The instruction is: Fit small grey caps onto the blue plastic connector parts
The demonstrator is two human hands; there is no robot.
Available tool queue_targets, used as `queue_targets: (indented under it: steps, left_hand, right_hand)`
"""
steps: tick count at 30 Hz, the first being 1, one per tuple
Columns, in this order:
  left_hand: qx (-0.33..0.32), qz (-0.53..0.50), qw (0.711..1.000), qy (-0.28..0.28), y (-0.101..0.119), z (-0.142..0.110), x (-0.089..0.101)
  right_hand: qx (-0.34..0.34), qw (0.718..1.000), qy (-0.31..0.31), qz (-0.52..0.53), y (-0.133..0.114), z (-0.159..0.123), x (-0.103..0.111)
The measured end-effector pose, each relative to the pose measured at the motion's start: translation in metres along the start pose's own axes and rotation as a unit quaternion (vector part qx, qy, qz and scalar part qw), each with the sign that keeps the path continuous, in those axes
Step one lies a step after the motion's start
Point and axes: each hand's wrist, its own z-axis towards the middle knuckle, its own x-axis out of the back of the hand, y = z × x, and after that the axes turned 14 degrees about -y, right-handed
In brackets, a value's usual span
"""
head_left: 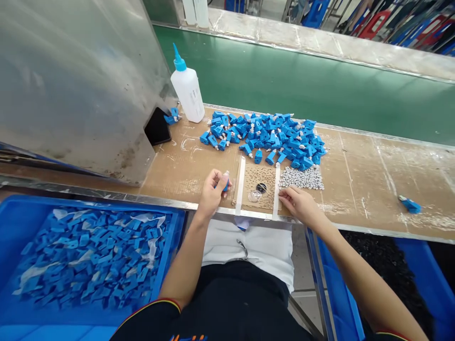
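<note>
The left hand [212, 193] clamped a blue part [226, 184], seemingly steadying it; the right hand [299, 203] (grip impossible to tell) was beside grey pellets [302, 178], probably placed for reach.

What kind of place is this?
Probably a factory assembly line. A green conveyor belt seems to run behind the bench, small blue parts lie heaped on the bench, and a blue bin beside it holds many more.
</note>
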Motion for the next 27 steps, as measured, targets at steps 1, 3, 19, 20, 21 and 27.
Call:
queue_targets:
  steps: [1, 3, 19, 20, 21, 27]
  left_hand:
    - [0.003, -0.037, 0.999, 0.007, -0.005, -0.004, 0.0]
    - [-0.007, -0.083, 0.996, 0.01, -0.011, -0.009, 0.001]
    - [-0.051, -0.106, 0.992, 0.043, -0.018, -0.016, 0.007]
    - [-0.053, -0.104, 0.992, 0.045, -0.018, -0.016, 0.007]
    - [-0.054, -0.104, 0.992, 0.048, -0.018, -0.016, 0.007]
    - [-0.058, -0.107, 0.991, 0.06, -0.019, -0.017, 0.006]
  right_hand:
    - [0.006, 1.0, -0.005, -0.019, 0.001, 0.002, 0.001]
    - [0.019, 0.998, -0.009, -0.058, 0.002, 0.003, 0.002]
    - [-0.126, 0.981, 0.123, 0.081, -0.023, -0.029, -0.017]
    - [-0.133, 0.981, 0.114, 0.085, -0.025, -0.026, -0.016]
    - [-0.137, 0.981, 0.104, 0.085, -0.026, -0.023, -0.015]
    - [-0.152, 0.986, 0.023, 0.062, -0.029, -0.007, -0.004]
